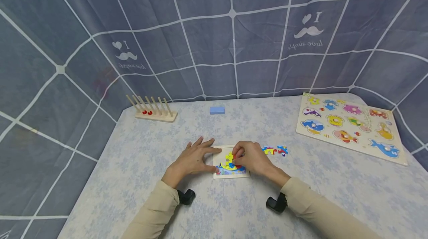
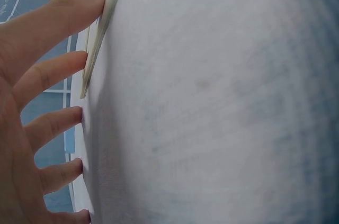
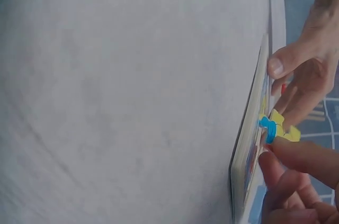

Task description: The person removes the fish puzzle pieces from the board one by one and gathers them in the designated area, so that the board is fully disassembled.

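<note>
A yellow-and-blue puzzle piece (image 3: 270, 130) is pinched between thumb and fingers of the right hand (image 1: 251, 157), over a wooden tray (image 1: 230, 176) on the table (image 1: 110, 179). The tray's left side is touched by the left hand (image 1: 195, 159), its fingers spread apart. Loose pieces (image 1: 270, 151) are seen just right, a blue block (image 1: 217, 110) on the far side.

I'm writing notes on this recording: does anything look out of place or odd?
Two things. The print on the curtain reads backwards, as if mirrored. In the right wrist view, the yellow puzzle pieces by the right hand seem tilted up off the wooden frame rather than flat, perhaps from handling. I see nothing spilled.
</note>
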{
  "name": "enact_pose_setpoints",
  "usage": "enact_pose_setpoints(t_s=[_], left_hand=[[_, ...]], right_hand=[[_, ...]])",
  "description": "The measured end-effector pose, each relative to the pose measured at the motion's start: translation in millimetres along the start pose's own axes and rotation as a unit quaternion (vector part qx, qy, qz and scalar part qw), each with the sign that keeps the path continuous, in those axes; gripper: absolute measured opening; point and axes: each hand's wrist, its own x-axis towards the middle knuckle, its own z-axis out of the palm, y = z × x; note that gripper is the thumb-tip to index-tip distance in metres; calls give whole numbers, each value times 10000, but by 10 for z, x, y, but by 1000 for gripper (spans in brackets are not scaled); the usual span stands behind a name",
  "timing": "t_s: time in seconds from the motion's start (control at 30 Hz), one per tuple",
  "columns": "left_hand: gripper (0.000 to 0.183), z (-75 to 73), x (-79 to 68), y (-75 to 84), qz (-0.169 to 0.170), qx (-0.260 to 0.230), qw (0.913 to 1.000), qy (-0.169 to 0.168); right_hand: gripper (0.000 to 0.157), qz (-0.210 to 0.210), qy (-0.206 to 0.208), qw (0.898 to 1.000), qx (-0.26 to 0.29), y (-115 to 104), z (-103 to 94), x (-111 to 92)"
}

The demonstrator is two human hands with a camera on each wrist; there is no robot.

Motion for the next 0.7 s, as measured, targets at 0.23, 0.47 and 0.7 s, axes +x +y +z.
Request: enact_pose_setpoints(t_s=[0.23,0.47,0.7], left_hand=[[69,0,0,3,12,26,10000,-1],[68,-3,-9,7,48,42,10000,18],[68,-12,-7,18,-3,39,10000,-22]], right_hand=[[16,-187,-365,9986,339,31,-16,-3],[14,-628,-814,9944,251,51,-21,-40],[14,-400,-605,9954,631,17,-50,-43]])
